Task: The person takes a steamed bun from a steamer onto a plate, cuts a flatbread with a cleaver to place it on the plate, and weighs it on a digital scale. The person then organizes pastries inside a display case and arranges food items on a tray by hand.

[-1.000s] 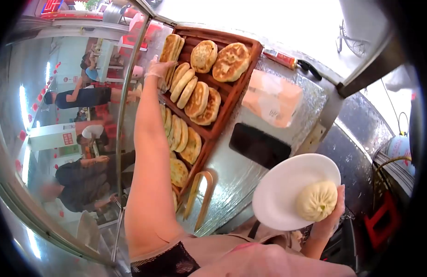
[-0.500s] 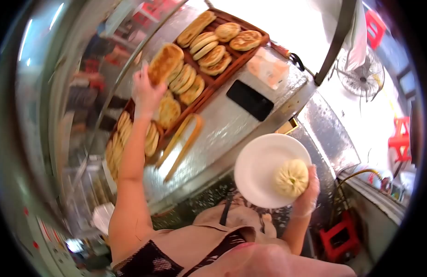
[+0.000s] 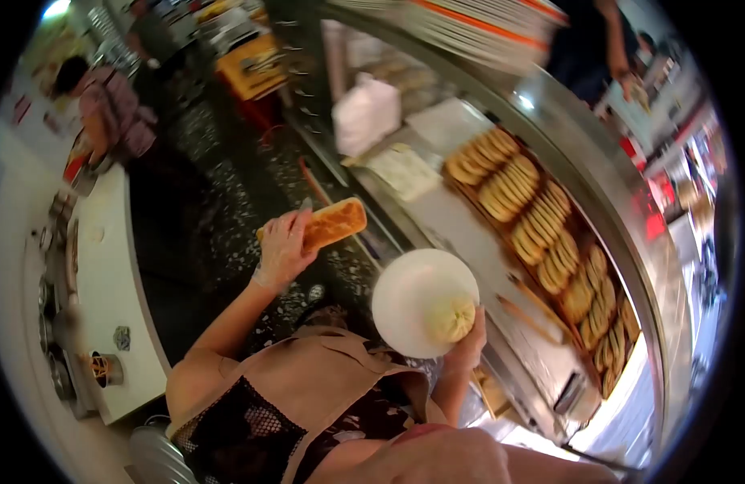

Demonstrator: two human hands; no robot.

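Note:
My left hand, in a clear glove, is closed around a long golden-brown flatbread held up above the dark speckled floor. In my right hand, also gloved, is the rim of a round white plate. A pleated steamed bun sits on the plate near that hand. To the right, rows of browned flatbreads fill a wooden tray on the metal counter. Wooden tongs lie beside the tray.
A white worktop with a metal cup runs along the left. One co-worker stands there; another person is beyond the counter. Stacked plates stand above it. A white bag lies near the tray.
The flatbread has left the tray in my left hand and is now over the floor. My view has swung left, away from the tray. The plate and bun stay in my right hand.

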